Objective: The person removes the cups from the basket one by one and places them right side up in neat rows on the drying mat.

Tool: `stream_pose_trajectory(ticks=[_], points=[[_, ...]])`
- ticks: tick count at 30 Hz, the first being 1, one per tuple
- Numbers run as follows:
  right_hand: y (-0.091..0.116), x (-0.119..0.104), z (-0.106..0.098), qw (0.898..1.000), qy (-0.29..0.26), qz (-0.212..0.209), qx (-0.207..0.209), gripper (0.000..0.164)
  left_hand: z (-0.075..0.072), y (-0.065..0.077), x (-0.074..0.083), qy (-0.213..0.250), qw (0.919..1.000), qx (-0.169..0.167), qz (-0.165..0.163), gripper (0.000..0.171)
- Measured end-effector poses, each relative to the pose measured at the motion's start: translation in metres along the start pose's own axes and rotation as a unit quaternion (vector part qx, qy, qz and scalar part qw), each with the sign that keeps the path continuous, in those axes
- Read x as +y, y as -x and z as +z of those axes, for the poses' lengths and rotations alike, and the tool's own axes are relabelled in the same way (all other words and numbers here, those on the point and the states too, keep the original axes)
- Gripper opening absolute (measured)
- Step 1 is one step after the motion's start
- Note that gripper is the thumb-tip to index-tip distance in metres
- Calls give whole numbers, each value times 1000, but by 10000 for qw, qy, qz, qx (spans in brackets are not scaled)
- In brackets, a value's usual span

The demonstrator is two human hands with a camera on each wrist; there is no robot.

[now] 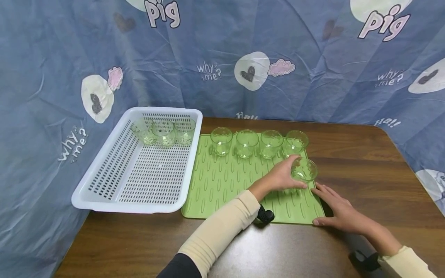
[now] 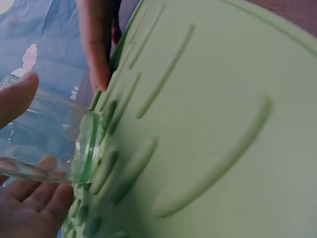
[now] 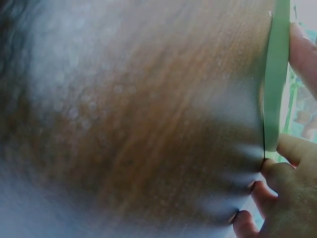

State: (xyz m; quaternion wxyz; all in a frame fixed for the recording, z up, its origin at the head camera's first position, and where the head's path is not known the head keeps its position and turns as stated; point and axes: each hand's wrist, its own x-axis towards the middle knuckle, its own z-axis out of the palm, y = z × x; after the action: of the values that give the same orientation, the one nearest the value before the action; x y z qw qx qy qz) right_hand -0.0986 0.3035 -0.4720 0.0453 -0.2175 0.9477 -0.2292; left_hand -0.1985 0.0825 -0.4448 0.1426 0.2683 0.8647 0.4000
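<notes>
Mat on table, blue cloth behind

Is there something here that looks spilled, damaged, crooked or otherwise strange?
No spill or damage is visible, and four clear glass cups stand upright on the green ridged mat. Only the leftmost glass cup in the white perforated plastic basket looks odd: it seems to lean left, though the camera angle may cause this.
</notes>
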Motion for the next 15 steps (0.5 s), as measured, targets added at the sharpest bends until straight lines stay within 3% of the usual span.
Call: stream_pose_trajectory(ticks=[5, 9, 12, 15], points=[[-1, 0, 1, 10000, -57, 10, -51, 92, -8, 2, -2, -312, 9994, -105, -67, 112], [-3, 0, 1, 10000, -52, -20, -61, 93, -21, 11, 0, -579, 9983, -2, -42, 117], [-3, 1, 0, 10000, -31, -30, -48, 93, -39, 24, 11, -782, 9968, 137, -3, 107], [1, 2, 0, 10000, -38, -34, 41, 92, -65, 43, 28, -1094, 9932, 289, 255, 87]])
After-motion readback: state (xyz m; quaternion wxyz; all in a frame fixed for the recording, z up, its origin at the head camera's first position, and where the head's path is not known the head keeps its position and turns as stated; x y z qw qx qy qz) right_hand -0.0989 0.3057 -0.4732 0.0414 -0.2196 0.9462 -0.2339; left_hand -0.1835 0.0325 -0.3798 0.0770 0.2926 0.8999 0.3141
